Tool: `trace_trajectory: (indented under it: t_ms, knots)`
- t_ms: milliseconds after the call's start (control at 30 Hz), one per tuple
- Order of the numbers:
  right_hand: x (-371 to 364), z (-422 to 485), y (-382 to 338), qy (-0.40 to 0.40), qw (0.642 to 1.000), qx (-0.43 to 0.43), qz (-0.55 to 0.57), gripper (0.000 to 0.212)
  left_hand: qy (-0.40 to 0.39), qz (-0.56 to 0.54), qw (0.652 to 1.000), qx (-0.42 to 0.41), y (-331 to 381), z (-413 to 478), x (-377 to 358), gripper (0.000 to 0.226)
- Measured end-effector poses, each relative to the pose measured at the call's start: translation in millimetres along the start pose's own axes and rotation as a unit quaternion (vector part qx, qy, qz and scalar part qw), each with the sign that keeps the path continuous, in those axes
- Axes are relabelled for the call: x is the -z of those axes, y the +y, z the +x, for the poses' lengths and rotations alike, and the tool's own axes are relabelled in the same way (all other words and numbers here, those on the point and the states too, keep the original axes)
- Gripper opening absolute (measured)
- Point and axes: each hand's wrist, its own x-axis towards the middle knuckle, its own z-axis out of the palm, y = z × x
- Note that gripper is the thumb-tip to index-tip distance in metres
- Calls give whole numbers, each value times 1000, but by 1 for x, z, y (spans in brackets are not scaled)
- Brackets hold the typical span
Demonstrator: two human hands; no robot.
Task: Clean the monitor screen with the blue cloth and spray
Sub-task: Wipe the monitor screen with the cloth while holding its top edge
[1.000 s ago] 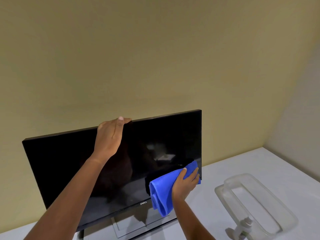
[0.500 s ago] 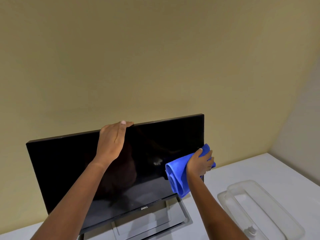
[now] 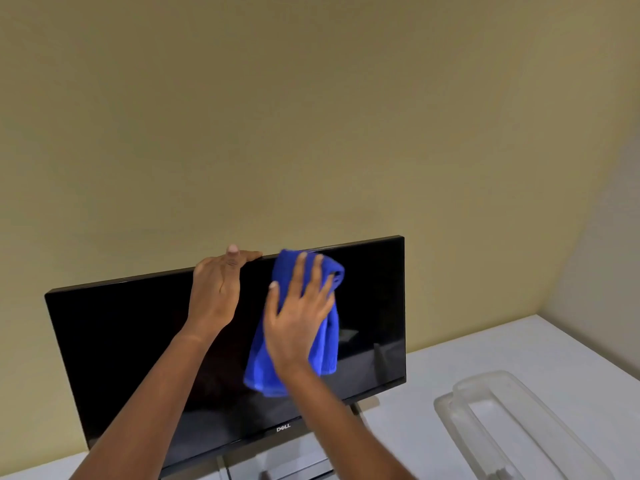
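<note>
The monitor [image 3: 121, 341] is standing on a white table [image 3: 467, 358] against a yellowish wall [image 3: 311, 116], its dark screen facing the person. The left hand [image 3: 216, 289] is clamping the monitor's top edge just left of the middle, with its fingers hooked over the rim toward the far side and the palm lying against the front of the screen.

The right hand [image 3: 298, 320] is lying flat with its fingers straight and spread, pressing the blue cloth [image 3: 327, 344] against the upper right half of the screen. It is not clenching the fabric. The cloth is sitting between the palm and the glass. Its bunched upper end is poking out past the fingertips and reaching the top edge, close to the left hand. Its loose folds are hanging below the wrist, down toward the lower bezel.

On the table to the right, well apart from the monitor, a clear plastic container [image 3: 460, 431] is lying. Part of the monitor's stand [image 3: 277, 462] is showing beneath the screen.
</note>
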Motion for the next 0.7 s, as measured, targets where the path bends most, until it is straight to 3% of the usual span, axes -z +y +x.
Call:
trace_trajectory:
  t_ms: [100, 200, 300, 367, 433, 533, 700]
  knots:
    - [-9, -36, 11, -50, 980, 175, -76, 56, -3, -16, 1000, 8, 0, 0, 1, 99]
    - [-10, -31, 42, -23, 944, 306, -118, 55, -9, 5, 1000, 6, 1, -1, 2, 105]
    - [-1, -2, 70, -5, 922, 370, -117, 52, -10, 15, 1000, 12, 2, -1, 2, 103]
    - [7, 20, 88, 4, 917, 386, -103, 50, -3, 21, 1000, 22, 2, 0, 0, 88]
    - [15, 43, 105, 17, 922, 376, -93, 50, 3, 23, 999, 35, 0, 1, -2, 77]
    - [27, 72, 130, 42, 950, 298, -76, 50, -9, 21, 999, 43, -3, 1, -2, 92]
    - [32, 82, 148, 88, 996, 30, 19, 53, -5, 7, 999, 49, -2, 3, -3, 97]
